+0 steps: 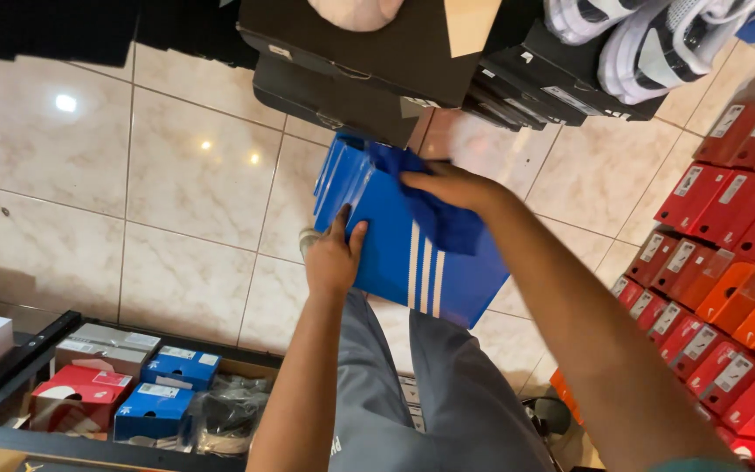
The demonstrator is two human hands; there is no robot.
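Setting: glossy beige tiled floor (89, 210), red cardboard shoeboxes (727, 262) stacked right. I hold the blue white-striped cardboard shoebox (395, 253) mid-air: left hand (334, 258) clamped on its edge, right hand (456, 188) pressing a blue cloth (439, 218). Risk: wiping pressure could tip the box from my one-handed grip.

Counted things in the shoe store

One big blue shoe box (399, 240), one blue cloth (434, 214), two small blue boxes (152, 411), two white sneakers (657, 44).
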